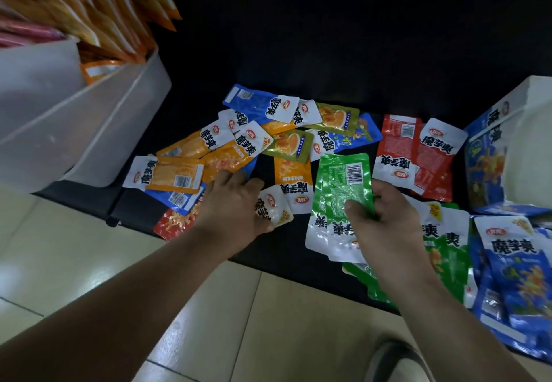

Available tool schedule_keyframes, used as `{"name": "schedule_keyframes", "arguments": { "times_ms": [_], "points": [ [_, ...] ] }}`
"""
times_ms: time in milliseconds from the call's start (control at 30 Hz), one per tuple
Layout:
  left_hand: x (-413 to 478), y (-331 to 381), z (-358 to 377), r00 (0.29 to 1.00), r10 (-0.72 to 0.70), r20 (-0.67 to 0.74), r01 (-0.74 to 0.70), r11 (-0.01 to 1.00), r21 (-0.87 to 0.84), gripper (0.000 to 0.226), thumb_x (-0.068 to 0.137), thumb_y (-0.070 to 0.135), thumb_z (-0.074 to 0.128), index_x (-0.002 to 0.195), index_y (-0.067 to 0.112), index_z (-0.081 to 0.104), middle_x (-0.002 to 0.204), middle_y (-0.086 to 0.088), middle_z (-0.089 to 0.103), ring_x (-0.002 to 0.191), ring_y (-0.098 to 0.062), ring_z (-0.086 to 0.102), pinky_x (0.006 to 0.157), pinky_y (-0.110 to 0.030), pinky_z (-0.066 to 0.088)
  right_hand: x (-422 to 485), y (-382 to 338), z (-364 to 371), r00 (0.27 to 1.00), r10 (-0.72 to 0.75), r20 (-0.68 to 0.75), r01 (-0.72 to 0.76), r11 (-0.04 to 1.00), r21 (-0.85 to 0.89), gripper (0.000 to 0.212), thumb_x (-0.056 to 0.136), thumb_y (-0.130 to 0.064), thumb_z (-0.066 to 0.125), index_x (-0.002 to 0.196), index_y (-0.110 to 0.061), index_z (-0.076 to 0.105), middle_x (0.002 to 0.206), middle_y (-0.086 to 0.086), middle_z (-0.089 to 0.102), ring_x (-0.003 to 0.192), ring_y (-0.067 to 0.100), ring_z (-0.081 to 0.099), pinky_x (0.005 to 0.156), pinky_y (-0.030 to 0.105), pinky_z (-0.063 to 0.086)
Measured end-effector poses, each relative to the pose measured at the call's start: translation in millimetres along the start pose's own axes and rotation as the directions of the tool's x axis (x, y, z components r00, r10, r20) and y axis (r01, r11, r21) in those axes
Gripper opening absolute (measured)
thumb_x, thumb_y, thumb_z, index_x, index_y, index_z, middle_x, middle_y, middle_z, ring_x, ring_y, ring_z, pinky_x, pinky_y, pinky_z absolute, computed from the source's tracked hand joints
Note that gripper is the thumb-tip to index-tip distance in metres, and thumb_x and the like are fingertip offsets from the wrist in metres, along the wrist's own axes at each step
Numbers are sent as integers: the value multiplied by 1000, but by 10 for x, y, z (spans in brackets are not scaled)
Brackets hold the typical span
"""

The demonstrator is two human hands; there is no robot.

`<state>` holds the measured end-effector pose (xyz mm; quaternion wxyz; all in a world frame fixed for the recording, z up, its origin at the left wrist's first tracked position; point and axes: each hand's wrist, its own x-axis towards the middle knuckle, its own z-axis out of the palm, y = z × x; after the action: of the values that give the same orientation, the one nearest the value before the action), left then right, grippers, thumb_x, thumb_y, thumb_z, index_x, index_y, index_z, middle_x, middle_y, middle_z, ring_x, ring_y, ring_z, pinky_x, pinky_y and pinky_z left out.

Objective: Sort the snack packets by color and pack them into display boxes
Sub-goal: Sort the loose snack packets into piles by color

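Observation:
Snack packets in several colours lie scattered on a black table (298, 53). My right hand (385, 220) grips a small stack of green packets (340, 190), thumb on top. My left hand (236, 205) pinches the white end of a packet (273, 205) whose coloured part is hidden under the hand. Orange packets (191, 157) lie to the left of my hands, red packets (418, 154) to the right, and blue packets (257, 101) at the back. A blue display box (490, 154) stands at the far right.
A translucent white bin (89, 118) holding upright orange packets sits at the left. More green packets (448, 250) and blue packets (513, 274) are piled at the table's front right. The table's front edge runs just below my hands, with tiled floor beneath.

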<state>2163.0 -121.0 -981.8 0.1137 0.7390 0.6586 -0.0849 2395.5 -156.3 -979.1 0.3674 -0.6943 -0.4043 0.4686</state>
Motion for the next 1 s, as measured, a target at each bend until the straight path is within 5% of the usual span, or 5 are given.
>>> {"name": "schedule_keyframes", "arguments": {
  "times_ms": [133,267,433,633,1000],
  "points": [
    [104,-15,-59,994,-18,-110,-13,962,-271,19,81,45,79,89,32,68,83,14,60,104,-23,58,84,-38,43,-32,-45,-6,1000,2,9,-2,1000,12,48,98,-17,67,142,-30,53,108,5,76,74,9,68,58,21,50],
    [143,68,-259,979,-195,-64,75,630,-773,32,92,29,76,67,21,58,54,11,56,52,2,50,54,-15,40,-73,-109,-68,1000,-23,0,23,999,23,60,99,-13,68,149,-38,46,78,-2,73,56,9,59,54,31,55],
    [79,86,-252,969,-247,18,140,486,-863,22,98,37,67,85,20,64,76,0,71,70,-16,72,51,-25,48,-105,-147,-107,999,-39,7,39,999,27,59,101,-9,65,151,-31,46,41,-23,45,38,3,41,41,13,36],
    [-39,111,-174,937,-322,136,226,261,-939,18,101,40,61,113,27,66,101,0,76,79,-17,76,60,-36,63,-125,-145,-101,999,-42,24,42,999,7,61,100,-13,66,153,-33,44,43,-22,44,41,3,40,59,33,56],
    [-412,420,-360,926,-76,369,375,99,-922,26,93,6,71,114,20,76,107,-4,79,100,-25,76,98,-48,56,-451,-141,62,995,-50,89,39,992,116,52,97,-16,71,136,-44,53,107,-14,74,83,-1,72,63,14,54]
  ]
}}
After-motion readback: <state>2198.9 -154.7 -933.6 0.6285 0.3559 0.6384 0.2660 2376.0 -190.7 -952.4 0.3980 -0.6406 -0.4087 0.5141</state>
